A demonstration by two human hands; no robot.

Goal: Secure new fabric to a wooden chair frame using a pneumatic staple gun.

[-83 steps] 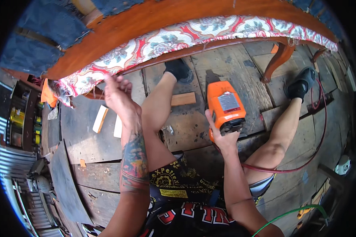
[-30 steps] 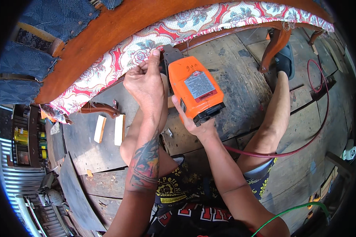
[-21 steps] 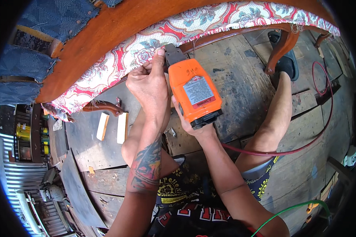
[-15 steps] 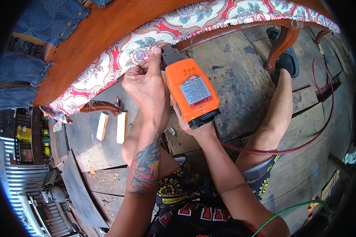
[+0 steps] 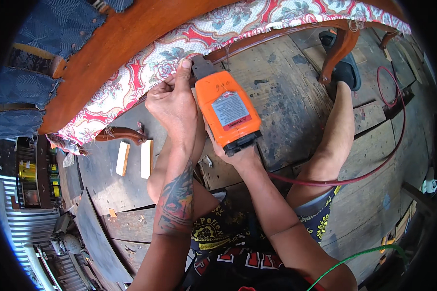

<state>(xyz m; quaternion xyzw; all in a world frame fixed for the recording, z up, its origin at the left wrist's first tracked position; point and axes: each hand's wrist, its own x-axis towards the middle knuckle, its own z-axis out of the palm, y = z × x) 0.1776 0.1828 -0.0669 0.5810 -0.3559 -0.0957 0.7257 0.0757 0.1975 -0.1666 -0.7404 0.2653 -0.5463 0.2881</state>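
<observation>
Floral red-and-white upholstery fabric (image 5: pixel 123 87) runs along the lower edge of a curved brown wooden furniture frame (image 5: pixel 90 60). My left hand (image 5: pixel 172 109) is closed on the fabric's edge, its thumb raised along the border. Just right of that thumb, the dark metal nose of an orange staple gun (image 5: pixel 230 107) meets the fabric edge at the wooden rail. My right hand (image 5: pixel 235 157) grips the staple gun from beneath. The gun's body hides most of its fingers and the trigger.
Two pale wood blocks (image 5: pixel 146 159) lie on the worn plank floor (image 5: pixel 276 92) at left. A red air hose (image 5: pixel 369 178) curves away to the right. Carved furniture legs (image 5: pixel 337 53) stand near my sandalled foot (image 5: pixel 347 72). A green cord (image 5: pixel 359 253) crosses at lower right.
The whole view has shifted slightly, putting the hands, gun and furniture a little further left. Both hands keep their grips, and the gun's nose stays at the fabric edge.
</observation>
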